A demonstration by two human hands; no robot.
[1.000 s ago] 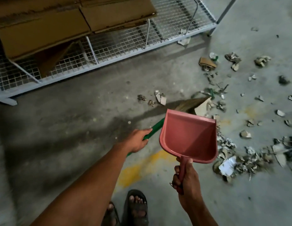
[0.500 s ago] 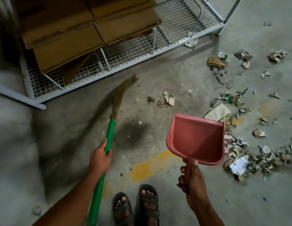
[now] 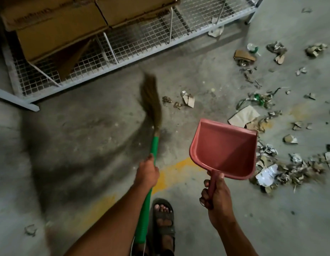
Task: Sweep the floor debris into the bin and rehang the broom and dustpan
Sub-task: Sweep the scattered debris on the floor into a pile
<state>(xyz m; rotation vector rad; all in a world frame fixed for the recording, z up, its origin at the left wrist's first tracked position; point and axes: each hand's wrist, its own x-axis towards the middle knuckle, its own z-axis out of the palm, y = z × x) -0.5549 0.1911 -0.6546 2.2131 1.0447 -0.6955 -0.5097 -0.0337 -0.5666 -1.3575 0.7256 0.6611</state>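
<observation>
My left hand (image 3: 147, 170) grips the green handle of a grass broom (image 3: 151, 100), whose blurred brown bristles point away from me over the concrete floor. A few small scraps (image 3: 186, 100) lie just right of the bristles. My right hand (image 3: 214, 193) grips the handle of a pink dustpan (image 3: 223, 146), held above the floor with its mouth facing away. A thick pile of paper and cardboard debris (image 3: 278, 169) lies right of the dustpan, with more pieces scattered toward the far right (image 3: 260, 100). No bin is in view.
A white wire-mesh rack (image 3: 142, 39) with brown cardboard boxes (image 3: 55, 28) stands along the far left. Its metal foot (image 3: 16, 100) juts onto the floor. My sandalled foot (image 3: 163, 218) stands between my arms. Yellow paint marks (image 3: 175, 170) cross the concrete.
The broom swung from the debris on the right over to the left, and its head now sits nearer the small scraps. The dustpan stayed in my right hand, almost still.
</observation>
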